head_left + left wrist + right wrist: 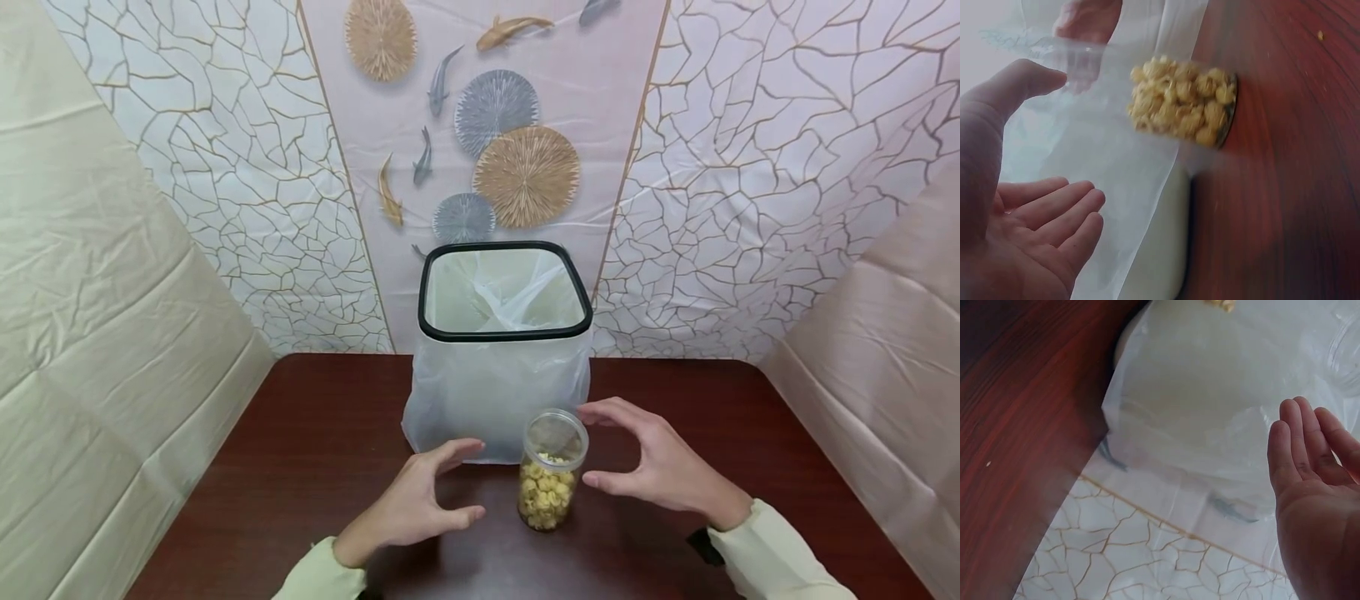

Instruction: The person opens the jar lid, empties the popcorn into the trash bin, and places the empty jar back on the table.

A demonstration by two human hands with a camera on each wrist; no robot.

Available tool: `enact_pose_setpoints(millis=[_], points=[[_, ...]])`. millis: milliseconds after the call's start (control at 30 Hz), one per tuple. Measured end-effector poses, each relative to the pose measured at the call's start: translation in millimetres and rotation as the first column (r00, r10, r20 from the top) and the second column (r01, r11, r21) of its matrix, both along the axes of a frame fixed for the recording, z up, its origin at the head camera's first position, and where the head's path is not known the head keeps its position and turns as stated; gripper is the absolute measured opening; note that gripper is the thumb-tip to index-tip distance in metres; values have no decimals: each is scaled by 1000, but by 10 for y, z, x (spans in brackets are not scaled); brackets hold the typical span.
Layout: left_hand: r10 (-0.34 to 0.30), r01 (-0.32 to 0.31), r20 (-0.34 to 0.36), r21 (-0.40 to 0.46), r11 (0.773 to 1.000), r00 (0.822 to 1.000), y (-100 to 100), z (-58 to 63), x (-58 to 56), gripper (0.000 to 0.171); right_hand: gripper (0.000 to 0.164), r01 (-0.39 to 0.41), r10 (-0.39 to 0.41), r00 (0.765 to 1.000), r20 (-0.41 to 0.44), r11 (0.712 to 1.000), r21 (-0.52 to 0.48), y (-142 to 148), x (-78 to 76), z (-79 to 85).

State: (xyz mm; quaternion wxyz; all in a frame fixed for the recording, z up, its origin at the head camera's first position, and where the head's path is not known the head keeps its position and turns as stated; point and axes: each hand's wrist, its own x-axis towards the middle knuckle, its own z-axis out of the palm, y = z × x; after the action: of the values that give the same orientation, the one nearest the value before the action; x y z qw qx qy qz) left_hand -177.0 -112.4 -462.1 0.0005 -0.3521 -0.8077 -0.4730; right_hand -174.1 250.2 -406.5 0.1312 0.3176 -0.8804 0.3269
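A clear jar (556, 442) stands upright on the dark red table, its lower part filled with yellow popcorn (546, 497). Left of it is my left hand (412, 500), thumb and fingers spread apart in a wide curve with a gap to the jar. On the other side my right hand (660, 467) is held likewise, its fingertips close beside the jar's rim. Neither hand grips anything. In the left wrist view the popcorn (1182, 100) shows beyond the left hand (1035, 231). The right wrist view has the right hand's straight fingers (1280, 456) near the jar's rim.
Right behind the jar stands a pale bin with a black rim (504, 337), lined with a translucent white bag (495, 392). A small yellow crumb (1320, 35) lies on the table (300, 467). Patterned cloth (255, 208) hangs at the back, plain cloth at both sides.
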Motion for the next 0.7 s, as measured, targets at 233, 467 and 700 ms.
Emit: enact_pose_setpoints(millis=[233, 467, 700], points=[[-38, 34, 76, 49, 998, 996, 335, -57, -77, 76, 73, -44, 45, 999, 23, 999, -22, -139, -62, 26], [-96, 84, 107, 115, 990, 990, 623, -134, -160, 78, 76, -79, 80, 997, 16, 996, -39, -256, -126, 22], [-116, 92, 149, 157, 983, 982, 822, -199, -222, 79, 76, -119, 120, 993, 4, 990, -81, -347, -156, -10]])
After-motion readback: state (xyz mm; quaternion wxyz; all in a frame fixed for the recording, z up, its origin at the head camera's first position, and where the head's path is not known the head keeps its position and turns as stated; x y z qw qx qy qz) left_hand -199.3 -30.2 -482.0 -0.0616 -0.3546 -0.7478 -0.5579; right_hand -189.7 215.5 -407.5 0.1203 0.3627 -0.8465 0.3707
